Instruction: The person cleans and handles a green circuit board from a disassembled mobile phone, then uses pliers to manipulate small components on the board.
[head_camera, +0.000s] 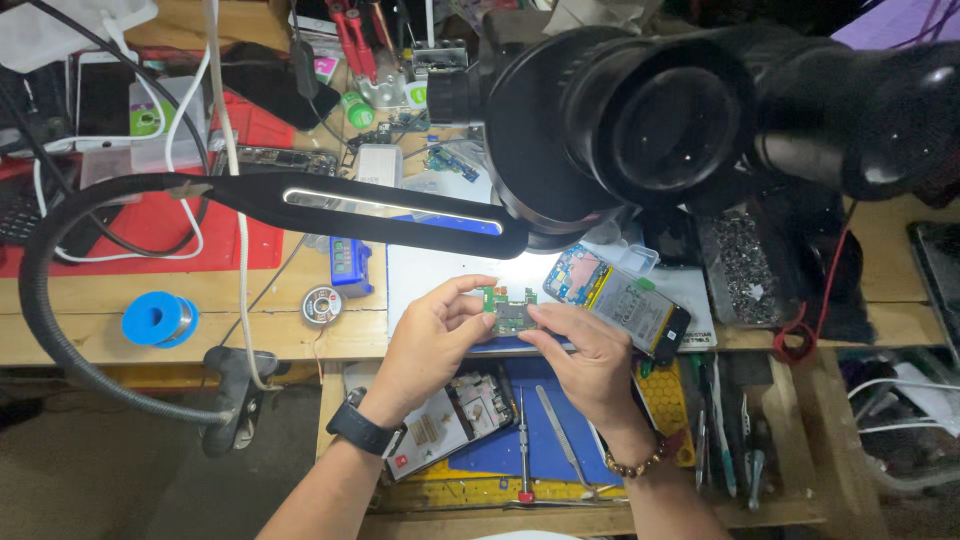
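Note:
A small green circuit board is held between both hands above the white work mat. My left hand, with a black watch on the wrist, pinches the board's left edge. My right hand, with a bead bracelet on the wrist, grips the board's right and lower edge. Just to the right lies an opened phone with its battery and blue parts showing. Below my hands another opened phone rests on a blue mat.
A black microscope head hangs over the bench, with a black gooseneck lamp to its left. A blue solder spool, a red mat, a screw tray, tweezers and a screwdriver lie around.

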